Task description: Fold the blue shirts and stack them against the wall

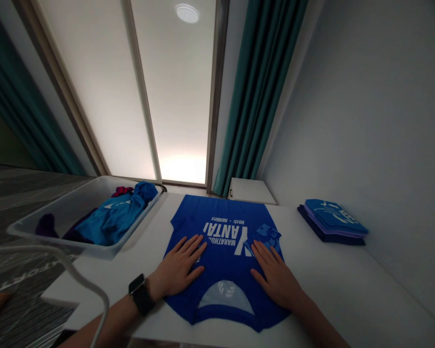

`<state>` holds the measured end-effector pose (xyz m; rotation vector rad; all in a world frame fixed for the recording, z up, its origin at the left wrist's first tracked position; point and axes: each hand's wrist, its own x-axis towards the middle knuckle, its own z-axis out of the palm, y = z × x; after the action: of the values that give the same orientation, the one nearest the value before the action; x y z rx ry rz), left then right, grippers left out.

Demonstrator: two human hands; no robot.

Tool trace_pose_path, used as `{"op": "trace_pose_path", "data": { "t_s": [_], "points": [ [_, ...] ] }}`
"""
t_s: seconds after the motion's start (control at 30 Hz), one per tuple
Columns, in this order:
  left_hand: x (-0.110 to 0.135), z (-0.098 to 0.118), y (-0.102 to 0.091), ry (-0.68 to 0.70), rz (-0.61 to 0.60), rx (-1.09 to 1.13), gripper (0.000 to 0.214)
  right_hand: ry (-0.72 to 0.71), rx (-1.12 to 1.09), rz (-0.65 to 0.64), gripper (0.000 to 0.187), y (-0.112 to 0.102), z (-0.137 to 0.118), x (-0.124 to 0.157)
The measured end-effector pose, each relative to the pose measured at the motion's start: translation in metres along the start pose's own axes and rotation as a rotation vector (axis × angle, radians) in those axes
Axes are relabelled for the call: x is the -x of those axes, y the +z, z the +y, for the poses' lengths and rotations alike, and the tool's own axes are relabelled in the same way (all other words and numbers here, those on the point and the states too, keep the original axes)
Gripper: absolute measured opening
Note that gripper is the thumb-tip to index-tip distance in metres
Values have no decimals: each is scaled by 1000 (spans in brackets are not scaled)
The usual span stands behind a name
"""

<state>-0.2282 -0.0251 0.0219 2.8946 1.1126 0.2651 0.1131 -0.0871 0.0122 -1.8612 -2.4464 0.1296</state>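
- A blue shirt point(224, 263) lies spread flat on the white table point(333, 285), midway between the left and right edges, its neckline toward the near edge and its hem close to the far edge.
- The left hand point(183, 267) rests palm down on the shirt's left part; its fingers are extended and slightly apart, gripping nothing, with the cloth beneath them. They point toward the far edge, the tips beside the left end of the white lettering point(224, 234), and the thumb points inward.
- The right hand point(275, 278) lies palm down on the shirt's right part, fingers straight, fairly close together and not closed on anything. Their tips touch a patterned lighter-blue patch point(270, 235); the thumb stands apart, toward the shirt's middle.
- Between the two hands, the middle of the shirt is uncovered, and the neckline shows a pale inner panel point(225, 296) nearer the table's near edge.
- A dark watch point(141, 294) is on the left wrist.
- At the table's far left corner stands a translucent bin point(110, 251) holding crumpled clothes point(112, 220), bright blue, red and dark purple.
- Near the right edge, by the wall, sits a stack of folded garments point(333, 220), blue on top, well apart from the right hand.
- A pale cable point(81, 276) curves across the near left corner.
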Motion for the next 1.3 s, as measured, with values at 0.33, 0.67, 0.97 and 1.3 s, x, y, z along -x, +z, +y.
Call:
{"op": "trace_pose_path", "data": {
  "t_s": [0.33,0.67,0.97,1.3],
  "points": [
    [-14,17,-10,106,-59,80,68,-117,-98,-39,72,-13,-42,-14],
    [-15,20,-10,154,-121,126,74,-134,-119,-71,74,-11,-56,-14],
    [17,37,-17,141,-125,119,77,-152,-177,-99,74,-10,-73,12],
    [-8,25,-29,127,-93,92,64,-244,-203,-163,66,-39,-64,-15]
  ]
}}
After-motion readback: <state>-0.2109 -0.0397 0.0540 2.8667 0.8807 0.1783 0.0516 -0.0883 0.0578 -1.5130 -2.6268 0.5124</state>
